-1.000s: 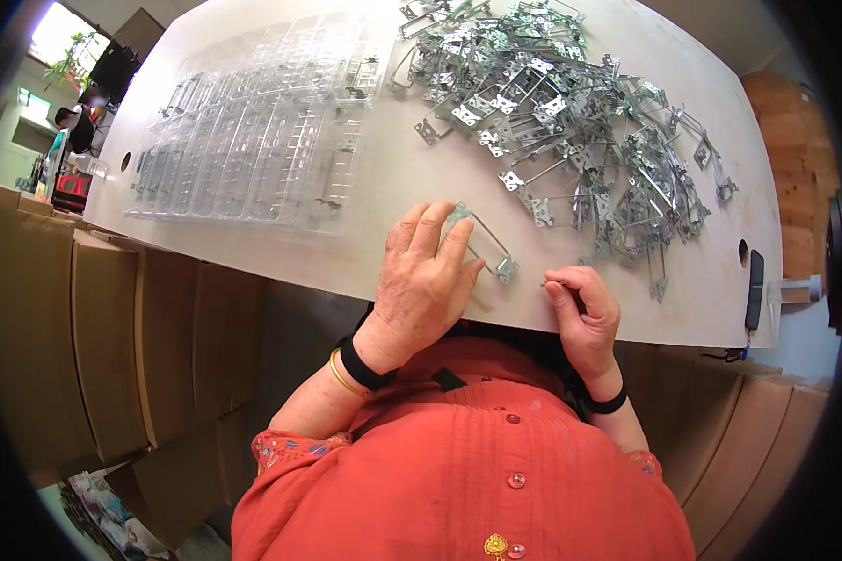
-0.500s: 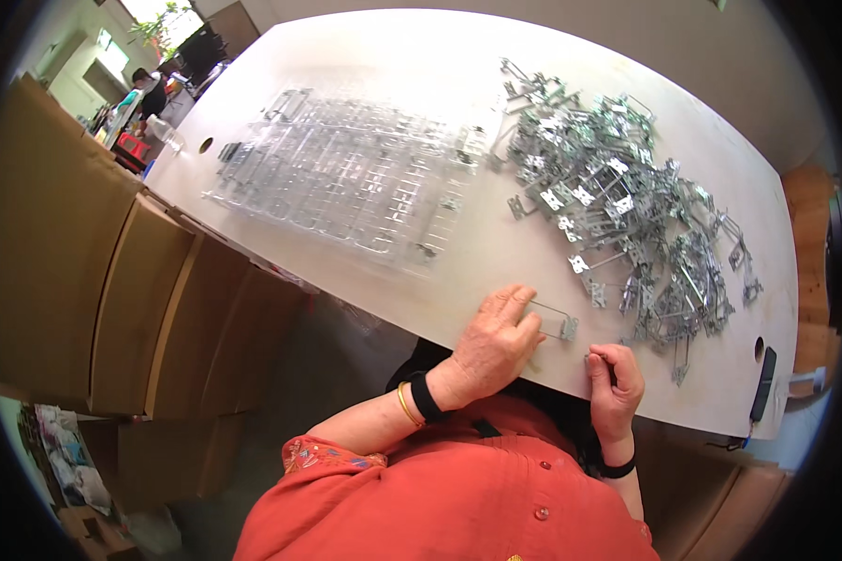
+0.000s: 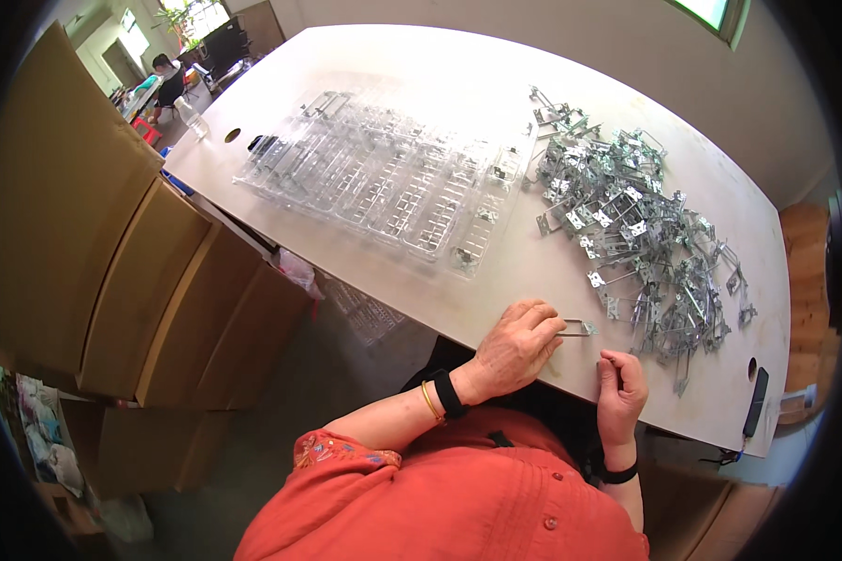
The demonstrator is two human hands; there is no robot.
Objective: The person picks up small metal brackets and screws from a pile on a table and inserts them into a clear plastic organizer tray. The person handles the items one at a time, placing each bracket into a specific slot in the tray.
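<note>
My left hand [image 3: 519,344] is closed at the near edge of the white table [image 3: 365,51]. Its fingers grip a small metal wire bracket [image 3: 580,328], whose flat plate end points right toward my other hand. Just right of it, my right hand [image 3: 622,391] is curled, thumb against forefinger; whatever it may pinch is hidden or too small to name. Beyond both hands lies a big tangled heap of similar metal brackets [image 3: 636,229]. Clear plastic trays [image 3: 384,178] with rows of compartments are stacked to the far left, with some metal pieces in them.
Large cardboard boxes [image 3: 112,290] stand along the table's left side. A clear bottle [image 3: 192,119] is at the far left corner. A black strip-shaped object [image 3: 757,402] lies at the right edge near a round hole. In the background, a person [image 3: 166,79] sits.
The bracket in my left hand has turned and its wire part shows less beyond the fingers. My right hand stays curled close by. The whole view has shifted slightly.
</note>
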